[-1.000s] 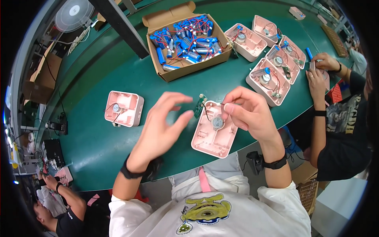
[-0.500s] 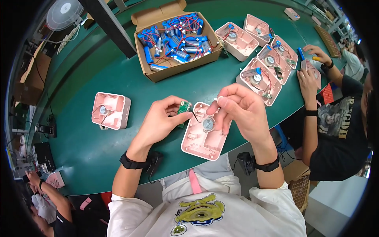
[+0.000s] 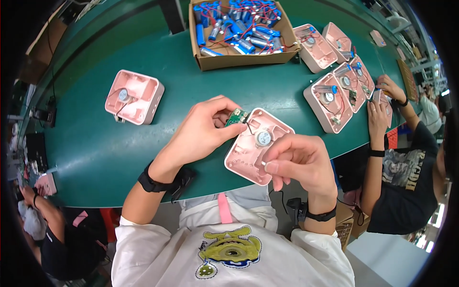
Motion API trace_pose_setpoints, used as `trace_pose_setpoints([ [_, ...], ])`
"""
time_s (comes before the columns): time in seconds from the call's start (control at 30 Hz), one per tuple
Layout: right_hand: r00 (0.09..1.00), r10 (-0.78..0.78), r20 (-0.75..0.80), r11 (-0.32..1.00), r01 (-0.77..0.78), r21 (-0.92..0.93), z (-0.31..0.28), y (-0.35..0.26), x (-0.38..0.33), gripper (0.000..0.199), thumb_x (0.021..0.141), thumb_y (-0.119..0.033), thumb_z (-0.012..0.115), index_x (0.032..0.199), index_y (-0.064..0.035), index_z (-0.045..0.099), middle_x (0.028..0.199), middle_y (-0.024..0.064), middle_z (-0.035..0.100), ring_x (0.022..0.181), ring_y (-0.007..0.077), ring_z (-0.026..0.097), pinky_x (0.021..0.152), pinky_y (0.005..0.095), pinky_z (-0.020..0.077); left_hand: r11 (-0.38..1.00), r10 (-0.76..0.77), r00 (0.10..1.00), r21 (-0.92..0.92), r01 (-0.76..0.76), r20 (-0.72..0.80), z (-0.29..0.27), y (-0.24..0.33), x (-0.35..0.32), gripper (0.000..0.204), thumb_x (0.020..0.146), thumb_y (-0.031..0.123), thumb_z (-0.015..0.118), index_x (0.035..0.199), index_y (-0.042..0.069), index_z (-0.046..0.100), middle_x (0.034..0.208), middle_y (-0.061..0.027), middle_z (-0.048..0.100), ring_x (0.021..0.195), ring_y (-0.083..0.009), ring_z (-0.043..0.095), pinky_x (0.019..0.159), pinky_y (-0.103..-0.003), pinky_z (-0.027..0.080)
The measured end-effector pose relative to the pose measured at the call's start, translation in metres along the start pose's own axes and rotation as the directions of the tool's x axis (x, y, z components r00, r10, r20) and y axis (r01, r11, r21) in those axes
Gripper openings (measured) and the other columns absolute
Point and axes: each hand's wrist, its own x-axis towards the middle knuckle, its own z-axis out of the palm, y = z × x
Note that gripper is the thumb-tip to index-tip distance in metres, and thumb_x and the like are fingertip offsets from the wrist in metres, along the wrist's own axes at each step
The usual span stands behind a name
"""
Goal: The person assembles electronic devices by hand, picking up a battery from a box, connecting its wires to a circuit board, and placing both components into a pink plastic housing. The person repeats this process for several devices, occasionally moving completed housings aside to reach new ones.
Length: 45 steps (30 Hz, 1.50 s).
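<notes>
My left hand [image 3: 201,125] pinches a small green circuit board [image 3: 236,116] between thumb and fingers, at the upper left edge of a pink plastic housing [image 3: 240,154]. A dark wire leads from the board into the housing. Inside the housing sits a round silver speaker [image 3: 263,137]. My right hand [image 3: 306,158] is over the housing's lower right side, thumb and finger closed on a small white connector [image 3: 263,163]. The other right fingers curl below and hide part of the housing's edge.
A cardboard box [image 3: 244,61] of blue battery cells [image 3: 239,45] with red wires stands at the far side. Another pink housing [image 3: 138,98] lies to the left; several with batteries [image 3: 330,103] are grouped at right. A co-worker's hands [image 3: 377,117] work beyond them.
My right hand has come down from above the speaker toward the housing's near right side. The housing is turned somewhat. My left hand still holds the board, and the whole view has shifted.
</notes>
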Motion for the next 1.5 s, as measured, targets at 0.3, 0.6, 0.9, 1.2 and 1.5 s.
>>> trace_pose_setpoints([
  [0.3, 0.959, -0.180, -0.218, 0.885, 0.062, -0.461, 0.021, 0.020, 0.010, 0.007, 0.092, 0.002, 0.077, 0.094, 0.0042, 0.071, 0.081, 0.0066, 0.075, 0.061, 0.0101, 0.068, 0.053, 0.0241, 0.0469, 0.993, 0.077, 0.996, 0.093, -0.073, -0.040, 0.004, 0.001, -0.014, 0.024, 0.090, 0.001, 0.083, 0.110, -0.007, 0.071, 0.098, -0.0030, 0.063, 0.082, -0.0068, 0.057, 0.070, -0.024, 0.051],
  [0.6, 0.781, -0.599, -0.177, 0.514, 0.206, -0.832, 0.027, 0.025, 0.038, 0.010, 0.087, 0.001, 0.080, 0.093, -0.0009, 0.072, 0.077, 0.0046, 0.066, 0.055, 0.0102, 0.053, 0.051, 0.0272, 0.0425, 0.944, 0.291, 0.950, 0.197, -0.265, -0.115, 0.017, 0.001, -0.021, 0.028, 0.085, -0.002, 0.083, 0.112, -0.003, 0.076, 0.093, -0.0050, 0.063, 0.075, -0.0117, 0.057, 0.066, -0.027, 0.049],
  [0.9, 0.727, -0.674, -0.131, 0.424, 0.236, -0.874, 0.028, 0.026, 0.043, 0.010, 0.087, 0.000, 0.081, 0.093, -0.0006, 0.073, 0.074, 0.0055, 0.061, 0.053, 0.0124, 0.051, 0.051, 0.0296, 0.0406, 0.875, 0.408, 0.908, 0.326, -0.358, -0.097, 0.018, 0.003, -0.022, 0.043, 0.083, -0.005, 0.083, 0.125, 0.004, 0.078, 0.091, -0.0051, 0.065, 0.072, -0.0132, 0.058, 0.064, -0.028, 0.049],
  [1.2, 0.760, -0.643, -0.088, 0.369, 0.207, -0.906, 0.030, 0.017, 0.043, 0.010, 0.086, 0.002, 0.079, 0.093, -0.0001, 0.072, 0.077, 0.0081, 0.064, 0.054, 0.0168, 0.053, 0.053, 0.0325, 0.0442, 0.760, 0.529, 0.847, 0.474, -0.443, -0.057, 0.017, 0.000, -0.023, 0.040, 0.084, -0.004, 0.080, 0.123, 0.002, 0.075, 0.097, -0.0106, 0.064, 0.073, -0.0252, 0.065, 0.063, -0.037, 0.054],
  [1.5, 0.763, -0.640, -0.088, 0.360, 0.197, -0.912, 0.032, 0.021, 0.046, 0.009, 0.086, 0.007, 0.073, 0.092, 0.0008, 0.070, 0.081, 0.0124, 0.068, 0.062, 0.0287, 0.065, 0.058, 0.0382, 0.0509, 0.761, 0.536, 0.841, 0.475, -0.442, -0.074, 0.021, 0.002, -0.024, 0.040, 0.082, -0.005, 0.081, 0.121, 0.002, 0.075, 0.095, -0.0096, 0.065, 0.069, -0.0233, 0.065, 0.060, -0.036, 0.053],
])
